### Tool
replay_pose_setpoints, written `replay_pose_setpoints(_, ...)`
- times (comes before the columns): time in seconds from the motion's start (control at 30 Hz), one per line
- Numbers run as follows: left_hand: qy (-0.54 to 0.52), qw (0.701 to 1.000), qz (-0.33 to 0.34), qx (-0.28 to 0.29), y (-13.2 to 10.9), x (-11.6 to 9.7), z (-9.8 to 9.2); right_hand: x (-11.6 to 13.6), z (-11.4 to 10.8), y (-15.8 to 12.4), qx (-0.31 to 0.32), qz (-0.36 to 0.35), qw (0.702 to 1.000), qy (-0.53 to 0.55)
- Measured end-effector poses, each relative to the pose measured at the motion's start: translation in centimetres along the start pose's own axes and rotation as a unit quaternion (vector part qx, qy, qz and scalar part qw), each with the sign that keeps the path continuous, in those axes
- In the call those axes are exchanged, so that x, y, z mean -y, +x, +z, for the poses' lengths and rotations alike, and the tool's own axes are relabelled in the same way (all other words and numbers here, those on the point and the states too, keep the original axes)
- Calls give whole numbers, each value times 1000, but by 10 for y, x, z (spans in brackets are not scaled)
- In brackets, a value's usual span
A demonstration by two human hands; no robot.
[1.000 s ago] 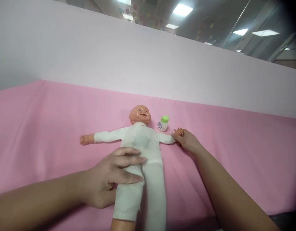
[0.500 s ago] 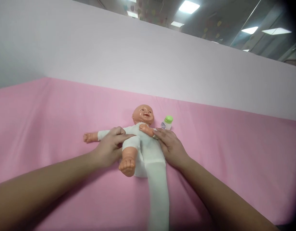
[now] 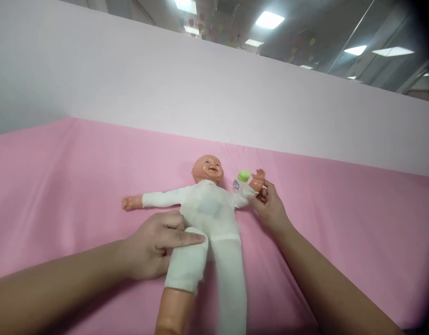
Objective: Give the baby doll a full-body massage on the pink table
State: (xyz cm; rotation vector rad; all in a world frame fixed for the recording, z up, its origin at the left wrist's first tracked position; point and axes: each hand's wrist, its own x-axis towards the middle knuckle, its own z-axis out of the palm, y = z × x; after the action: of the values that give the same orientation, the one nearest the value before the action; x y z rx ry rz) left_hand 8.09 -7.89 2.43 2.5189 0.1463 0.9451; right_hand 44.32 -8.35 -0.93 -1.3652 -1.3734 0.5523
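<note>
A baby doll [image 3: 209, 209] with a white cloth body lies on its back, its bald plastic head away from me. My left hand [image 3: 155, 244] is wrapped round the cloth thigh of the doll's leg on the left, its index finger stretched across the top. That leg's bare plastic lower part points toward me. My right hand [image 3: 270, 207] grips the doll's forearm on the right, where the white sleeve meets the plastic hand. The doll's other arm lies stretched out to the left, touched by neither hand.
A small bottle with a green cap [image 3: 244, 176] stands just behind the doll's arm on the right, partly hidden by it. Pink cloth [image 3: 96, 163] covers the surface underneath. A white wall [image 3: 165, 79] rises behind, with glass and ceiling lights above.
My right hand has drawn the doll's arm off its chest and out to the right. My left hand has moved toward me, and the raised leg is now lowered and stretched out.
</note>
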Motion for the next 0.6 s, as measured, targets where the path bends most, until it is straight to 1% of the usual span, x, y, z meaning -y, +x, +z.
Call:
replay_pose_setpoints(0.07,-43,998,-17,51,1,-8,2,-10,-11,6,-37,36,998,35)
replay_pose_setpoints(0.13,-54,994,-28,95,2,-13,5,-19,-19,12,-77,85,993,21)
replay_pose_setpoints(0.17,-49,992,-28,110,3,-15,6,-22,-22,14,-85,109,990,-6)
replay_pose_setpoints(0.23,-35,993,-7,116,3,-15,11,-26,-27,16,-62,145,984,-80)
replay_pose_setpoints(0.27,-32,994,8,108,3,-14,12,-27,-28,16,-43,157,980,-117)
replay_pose_setpoints(0.33,-37,996,37,67,2,-11,15,-24,-28,14,-19,166,972,-166)
replay_pose_setpoints(0.37,-38,997,47,40,1,-9,15,-21,-27,12,-23,162,971,-175)
replay_pose_setpoints(0.43,-26,999,45,-10,0,-5,13,-14,-23,8,-53,144,973,-173)
replay_pose_setpoints(0.5,-1,998,25,-54,0,0,10,-6,-17,4,-93,114,977,-157)
replay_pose_setpoints(0.53,10,997,3,-70,0,3,8,-2,-12,1,-110,92,979,-147)
replay_pose_setpoints(0.57,15,996,-30,-84,1,6,7,2,-7,-1,-118,63,981,-141)
replay_pose_setpoints(0.6,10,993,-76,-92,1,10,5,6,-1,-3,-116,26,983,-142)
